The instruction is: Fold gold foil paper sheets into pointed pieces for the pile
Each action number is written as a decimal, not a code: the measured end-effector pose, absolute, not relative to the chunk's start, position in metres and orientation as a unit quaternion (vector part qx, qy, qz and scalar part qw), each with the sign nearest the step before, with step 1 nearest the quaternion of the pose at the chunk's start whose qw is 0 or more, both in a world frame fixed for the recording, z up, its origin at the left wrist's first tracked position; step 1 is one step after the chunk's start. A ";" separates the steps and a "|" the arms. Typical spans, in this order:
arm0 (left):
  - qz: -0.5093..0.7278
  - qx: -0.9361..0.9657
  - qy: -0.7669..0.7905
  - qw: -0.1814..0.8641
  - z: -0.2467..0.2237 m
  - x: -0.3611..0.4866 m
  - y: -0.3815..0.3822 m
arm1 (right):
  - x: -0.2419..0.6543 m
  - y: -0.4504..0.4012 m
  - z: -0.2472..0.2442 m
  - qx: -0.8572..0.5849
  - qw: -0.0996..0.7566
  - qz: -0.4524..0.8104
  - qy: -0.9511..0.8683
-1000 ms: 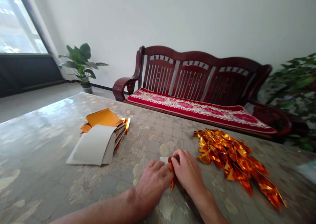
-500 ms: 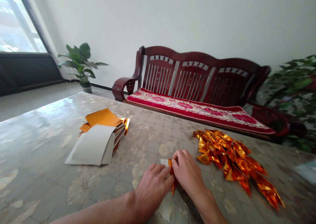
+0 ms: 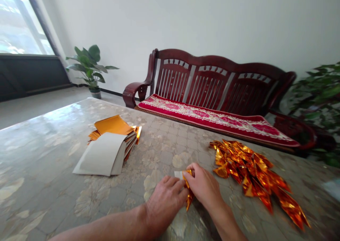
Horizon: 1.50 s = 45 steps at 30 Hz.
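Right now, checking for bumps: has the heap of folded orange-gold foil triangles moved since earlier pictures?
No, the heap stays put beside the pale blotch on the marble-look tabletop.

Readable text: none is showing anywhere in view.
White paper stack: its top sheet is showing no letters or numbers.
Folded gold foil pile: it is glinting without any legible print.
Foil piece: it is showing no marks that can be read.
Red bench cushion: it is carrying only a floral pattern, without lettering.
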<state>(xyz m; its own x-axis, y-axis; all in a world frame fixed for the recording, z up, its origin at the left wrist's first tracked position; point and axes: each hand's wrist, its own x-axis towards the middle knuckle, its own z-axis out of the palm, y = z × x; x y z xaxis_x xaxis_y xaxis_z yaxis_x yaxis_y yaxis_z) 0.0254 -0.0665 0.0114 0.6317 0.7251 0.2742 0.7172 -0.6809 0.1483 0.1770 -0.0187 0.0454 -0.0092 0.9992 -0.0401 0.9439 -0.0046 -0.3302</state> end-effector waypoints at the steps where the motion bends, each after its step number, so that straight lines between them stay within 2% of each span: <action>1: 0.157 0.903 0.399 0.014 0.012 0.025 -0.066 | 0.177 -0.019 0.045 -0.698 0.101 0.129 -0.697; 9: 0.123 0.879 0.458 0.051 0.028 0.022 -0.063 | 0.174 -0.022 0.039 -0.682 0.145 0.121 -0.707; 19: 0.125 0.874 0.468 0.041 0.031 0.021 -0.065 | 0.174 -0.031 0.026 -0.609 0.212 0.034 -0.764; 24: 0.113 0.876 0.468 0.034 0.034 0.022 -0.066 | 0.177 -0.034 0.022 -0.595 0.238 0.030 -0.767; 45: 0.116 0.882 0.457 0.010 0.032 0.020 -0.065 | 0.183 -0.038 0.015 -0.544 0.253 0.015 -0.800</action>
